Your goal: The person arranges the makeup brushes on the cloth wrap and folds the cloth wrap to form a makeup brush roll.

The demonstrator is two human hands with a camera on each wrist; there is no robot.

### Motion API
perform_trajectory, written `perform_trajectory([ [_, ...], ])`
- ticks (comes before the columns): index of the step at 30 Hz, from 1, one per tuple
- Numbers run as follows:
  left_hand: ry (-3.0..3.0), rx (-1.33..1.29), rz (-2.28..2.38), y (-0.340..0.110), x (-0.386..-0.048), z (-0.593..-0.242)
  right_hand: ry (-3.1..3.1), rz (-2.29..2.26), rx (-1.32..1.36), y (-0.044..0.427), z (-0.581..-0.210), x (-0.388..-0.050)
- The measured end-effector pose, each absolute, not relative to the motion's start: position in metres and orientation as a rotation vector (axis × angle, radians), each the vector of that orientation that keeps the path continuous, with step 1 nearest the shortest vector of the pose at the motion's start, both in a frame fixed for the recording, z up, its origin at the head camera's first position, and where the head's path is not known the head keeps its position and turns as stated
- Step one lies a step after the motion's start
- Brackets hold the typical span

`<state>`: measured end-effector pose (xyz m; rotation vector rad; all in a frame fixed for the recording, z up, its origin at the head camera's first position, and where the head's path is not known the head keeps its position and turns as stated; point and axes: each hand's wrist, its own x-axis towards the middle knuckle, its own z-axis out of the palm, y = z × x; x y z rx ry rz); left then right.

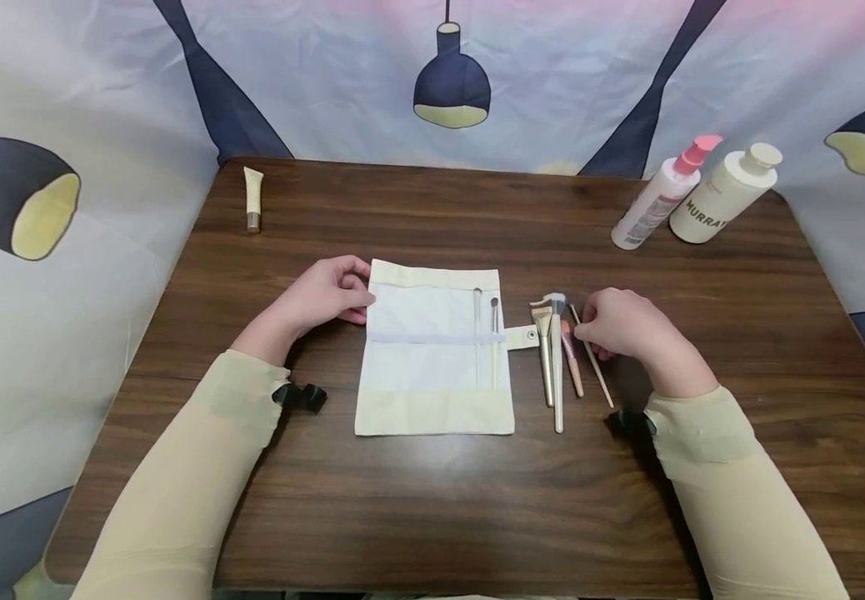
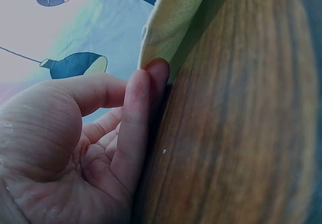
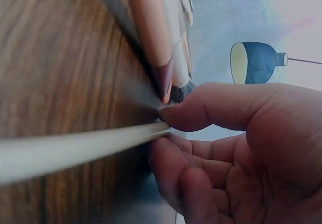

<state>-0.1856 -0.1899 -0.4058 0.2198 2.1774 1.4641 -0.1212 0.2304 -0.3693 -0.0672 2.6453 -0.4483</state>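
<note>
A cream makeup brush roll [image 1: 425, 367] lies unfolded mid-table, with two slim brushes [image 1: 495, 333] tucked under its elastic band at the right side. My left hand [image 1: 327, 292] pinches the roll's left edge between thumb and fingers; the left wrist view shows the cloth edge [image 2: 173, 27] at the fingertips. To the right of the roll, my right hand [image 1: 623, 325] holds a thin makeup brush [image 1: 599, 377] between thumb and fingers, its pale handle [image 3: 75, 151] slanting close over the wood. Beside it lie a pink brush [image 1: 573, 367], a long white brush [image 1: 557, 375] and a flat brush [image 1: 546, 358].
A snap tab [image 1: 522, 337] sticks out from the roll's right side towards the brushes. At the back right stand a pink pump bottle [image 1: 653, 208] and a white bottle [image 1: 725, 196]. A small tube [image 1: 253, 198] lies at the back left of the wooden table [image 1: 432, 517].
</note>
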Motion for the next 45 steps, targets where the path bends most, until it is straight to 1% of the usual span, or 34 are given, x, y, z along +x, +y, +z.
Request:
perform_trajectory([
  [6, 2.176, 0.219, 1.461, -0.191, -0.185, -0.405, 2.601, -0.578, -0.063, 0.234, -0.370, -0.126],
  [15, 2.182, 0.235, 1.453, -0.189, -0.187, -0.399, 2.414, -1.201, 0.078, 0.250, -0.375, -0.134],
  [25, 2.166, 0.236, 1.488, -0.191, -0.184, -0.406, 2.130, -1.739, -0.006, 0.248, -0.377, -0.135],
  [29, 2.166, 0.237, 1.507, -0.190, -0.184, -0.408, 2.082, -1.835, -0.044, 0.233, -0.376, -0.139],
  [37, 2.181, 0.233, 1.500, -0.190, -0.184, -0.407, 2.095, -1.752, -0.072, 0.177, -0.370, -0.160],
  [45, 2.172, 0.253, 1.505, -0.190, -0.184, -0.402, 2.137, -1.742, 0.022, 0.141, -0.370, -0.180],
])
